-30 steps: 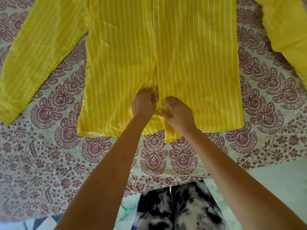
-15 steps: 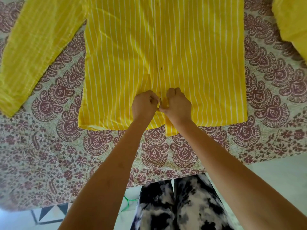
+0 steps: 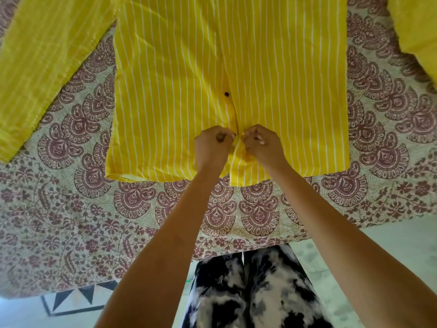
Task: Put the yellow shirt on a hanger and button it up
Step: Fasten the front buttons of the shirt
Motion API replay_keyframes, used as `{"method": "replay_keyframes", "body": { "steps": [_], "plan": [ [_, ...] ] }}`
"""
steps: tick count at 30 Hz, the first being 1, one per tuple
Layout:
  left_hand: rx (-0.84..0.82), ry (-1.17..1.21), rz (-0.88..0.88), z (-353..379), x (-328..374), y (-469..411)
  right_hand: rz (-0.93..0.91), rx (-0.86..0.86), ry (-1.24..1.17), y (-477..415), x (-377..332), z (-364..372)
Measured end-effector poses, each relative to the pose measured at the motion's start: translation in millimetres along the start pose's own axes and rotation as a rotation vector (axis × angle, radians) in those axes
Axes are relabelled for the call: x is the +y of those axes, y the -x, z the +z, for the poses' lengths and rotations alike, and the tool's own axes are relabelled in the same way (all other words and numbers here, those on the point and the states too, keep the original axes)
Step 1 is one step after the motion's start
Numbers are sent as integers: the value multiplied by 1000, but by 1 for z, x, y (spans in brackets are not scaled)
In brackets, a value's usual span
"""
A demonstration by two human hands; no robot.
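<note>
Lying flat, front up, at 12 o'clock on a printed bedspread: yellow shirt, white-striped. Hem straight, with a band of bare bedspread between it and the bed's edge. Sleeves spread to 10 and 2 o'clock, apart from the body. Front opening gapes from the hem up to one dark button above the hands.
Left hand: fingers curled, pinching the opening's left edge.
Right hand: fingers curled, pinching the right edge, just beside the left hand.
Pale floor at 4 o'clock; patterned trousers at 6.
</note>
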State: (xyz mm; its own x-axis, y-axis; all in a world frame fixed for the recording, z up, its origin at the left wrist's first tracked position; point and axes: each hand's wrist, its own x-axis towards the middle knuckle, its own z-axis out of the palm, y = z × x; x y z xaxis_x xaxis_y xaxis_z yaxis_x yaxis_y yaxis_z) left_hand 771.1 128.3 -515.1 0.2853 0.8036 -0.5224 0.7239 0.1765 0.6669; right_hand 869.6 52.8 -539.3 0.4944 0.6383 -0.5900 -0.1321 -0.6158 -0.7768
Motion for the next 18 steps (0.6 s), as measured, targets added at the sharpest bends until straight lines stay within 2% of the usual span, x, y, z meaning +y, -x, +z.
{"method": "replay_keyframes", "body": {
  "steps": [6, 15, 18],
  "plan": [
    [30, 38, -23, 8, 3, 9, -11, -65, -77, 5, 1, 0],
    [-40, 68, 27, 6, -1, 9, -46, 17, -60, -1, 8, 1],
    [9, 72, 18, 6, -1, 8, -8, 22, -113, -5, 14, -1]
  ]
}}
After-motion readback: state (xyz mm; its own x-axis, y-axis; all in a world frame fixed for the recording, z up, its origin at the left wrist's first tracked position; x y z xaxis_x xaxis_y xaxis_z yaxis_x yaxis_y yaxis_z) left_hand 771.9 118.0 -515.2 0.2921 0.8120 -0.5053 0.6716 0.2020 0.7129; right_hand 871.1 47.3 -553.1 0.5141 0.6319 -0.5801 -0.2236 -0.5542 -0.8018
